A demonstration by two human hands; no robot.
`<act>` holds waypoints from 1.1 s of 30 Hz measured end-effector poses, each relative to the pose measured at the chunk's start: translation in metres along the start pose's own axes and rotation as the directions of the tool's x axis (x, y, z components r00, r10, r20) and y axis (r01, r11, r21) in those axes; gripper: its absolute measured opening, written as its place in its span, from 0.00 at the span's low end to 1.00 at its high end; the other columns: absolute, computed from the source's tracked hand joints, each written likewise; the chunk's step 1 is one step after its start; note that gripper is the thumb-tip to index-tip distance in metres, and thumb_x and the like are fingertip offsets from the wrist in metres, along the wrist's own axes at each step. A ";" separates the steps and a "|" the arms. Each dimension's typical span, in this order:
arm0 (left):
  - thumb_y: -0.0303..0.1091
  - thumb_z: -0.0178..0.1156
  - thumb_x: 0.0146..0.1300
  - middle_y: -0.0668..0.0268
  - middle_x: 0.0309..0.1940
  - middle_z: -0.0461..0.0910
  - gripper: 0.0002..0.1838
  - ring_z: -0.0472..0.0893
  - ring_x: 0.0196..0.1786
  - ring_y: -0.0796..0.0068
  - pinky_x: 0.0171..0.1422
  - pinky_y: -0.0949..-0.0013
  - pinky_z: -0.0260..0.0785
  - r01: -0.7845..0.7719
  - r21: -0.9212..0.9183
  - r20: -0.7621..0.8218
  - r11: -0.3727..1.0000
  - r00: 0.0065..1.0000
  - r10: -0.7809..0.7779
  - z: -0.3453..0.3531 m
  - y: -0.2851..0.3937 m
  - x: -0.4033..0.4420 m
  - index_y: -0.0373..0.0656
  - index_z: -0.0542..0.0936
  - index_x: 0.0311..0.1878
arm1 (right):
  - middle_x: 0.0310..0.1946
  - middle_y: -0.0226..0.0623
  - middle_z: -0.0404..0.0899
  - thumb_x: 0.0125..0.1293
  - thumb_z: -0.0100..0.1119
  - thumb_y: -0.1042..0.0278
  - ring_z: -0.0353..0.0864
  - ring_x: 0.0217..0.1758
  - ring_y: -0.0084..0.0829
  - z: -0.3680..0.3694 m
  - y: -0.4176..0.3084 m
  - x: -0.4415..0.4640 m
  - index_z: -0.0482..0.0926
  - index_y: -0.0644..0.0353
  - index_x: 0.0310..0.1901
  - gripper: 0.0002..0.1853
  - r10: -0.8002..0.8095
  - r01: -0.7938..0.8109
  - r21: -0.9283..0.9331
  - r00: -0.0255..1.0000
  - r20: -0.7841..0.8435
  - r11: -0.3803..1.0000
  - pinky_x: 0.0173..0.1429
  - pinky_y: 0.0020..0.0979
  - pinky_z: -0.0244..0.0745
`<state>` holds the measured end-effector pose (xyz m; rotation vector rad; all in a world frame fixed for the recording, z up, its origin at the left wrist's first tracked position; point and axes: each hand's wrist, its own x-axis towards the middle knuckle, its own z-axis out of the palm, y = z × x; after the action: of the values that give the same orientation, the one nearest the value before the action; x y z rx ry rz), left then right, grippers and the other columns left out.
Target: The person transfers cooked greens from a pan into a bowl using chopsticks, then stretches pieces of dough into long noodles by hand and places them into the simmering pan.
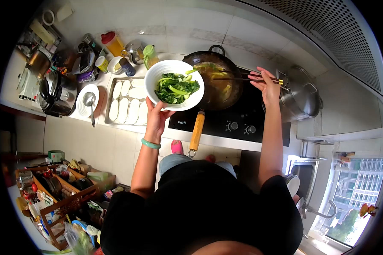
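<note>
1. Nearest: black top (200, 199) worn by the person; pink shoe (177, 147) seen on the floor below.
2. L wrist: pale green bangle (151, 143) worn.
3. L hand (157, 112): white bowl (174, 65) gripped at its near rim, thumb on the rim, other fingers partly hidden under it. Bowl held up just L of the wok, its edge overlapping the wok in view; exact tilt cannot be told.
4. Cooked leafy greens (176, 89) contained in bowl, approx. centred; one pc. seen at the R rim, by the wok.
5. Wooden handle (196, 131) pointed twd. the person, untouched by either hand.
6. R hand (268, 85): dark chopsticks (242, 79) w/ yellow ends held betw. thumb & fingers, some fingers spread. Tips sited over wok; contact w/ contents cannot be told.
7. Wok (233, 95) seated on black hob (217, 123); brownish liquid & yellow-green pcs. seen inside.
8. L of bowl: metal tray (107, 100) w/ white oval pcs. (122, 110) in rows; beyond tray, green-topped bottle (149, 53).
9. Far R: lidded steel pot (302, 95) noted by the wall.
</note>
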<state>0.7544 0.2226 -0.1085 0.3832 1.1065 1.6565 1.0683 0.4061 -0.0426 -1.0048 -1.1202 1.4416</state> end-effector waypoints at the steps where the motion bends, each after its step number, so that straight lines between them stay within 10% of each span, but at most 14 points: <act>1: 0.25 0.49 0.55 0.56 0.52 0.69 0.33 0.81 0.42 0.59 0.40 0.65 0.80 -0.004 -0.013 -0.007 1.000 1.000 0.004 -0.003 0.001 -0.002 0.51 0.50 0.64 | 0.41 0.51 0.79 0.67 0.51 0.67 0.83 0.41 0.39 -0.001 0.008 0.003 0.74 0.71 0.49 0.16 0.006 -0.006 0.000 1.000 0.008 1.000 0.41 0.30 0.82; 11: 0.28 0.44 0.61 0.58 0.54 0.70 0.30 0.80 0.46 0.62 0.47 0.58 0.79 -0.050 -0.030 -0.026 0.998 0.998 0.049 -0.037 0.016 -0.027 0.55 0.50 0.66 | 0.44 0.40 0.76 0.67 0.48 0.71 0.77 0.41 0.35 0.005 0.086 0.029 0.80 0.64 0.44 0.11 0.134 -0.164 -0.217 0.980 -0.146 0.962 0.33 0.36 0.85; 27: 0.23 0.45 0.57 0.59 0.49 0.71 0.32 0.80 0.44 0.65 0.45 0.59 0.80 -0.086 -0.097 -0.102 0.992 0.992 0.076 -0.052 0.028 -0.033 0.53 0.52 0.65 | 0.43 0.46 0.76 0.66 0.46 0.78 0.81 0.37 0.36 0.087 0.166 0.042 0.76 0.72 0.46 0.11 0.138 -0.089 0.179 0.948 -0.285 0.980 0.40 0.34 0.84; 33: 0.26 0.47 0.58 0.58 0.52 0.71 0.30 0.81 0.42 0.61 0.46 0.60 0.80 -0.076 -0.007 -0.119 0.997 0.990 0.075 -0.050 0.023 -0.025 0.49 0.54 0.65 | 0.47 0.56 0.71 0.64 0.43 0.81 0.79 0.42 0.54 0.063 0.152 0.045 0.69 0.81 0.45 0.12 0.235 -0.090 0.398 0.913 -0.334 0.913 0.45 0.49 0.84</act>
<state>0.7154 0.1765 -0.1089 0.3261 1.1818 1.7706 0.9683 0.4329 -0.1786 -1.0583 -0.4628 1.4469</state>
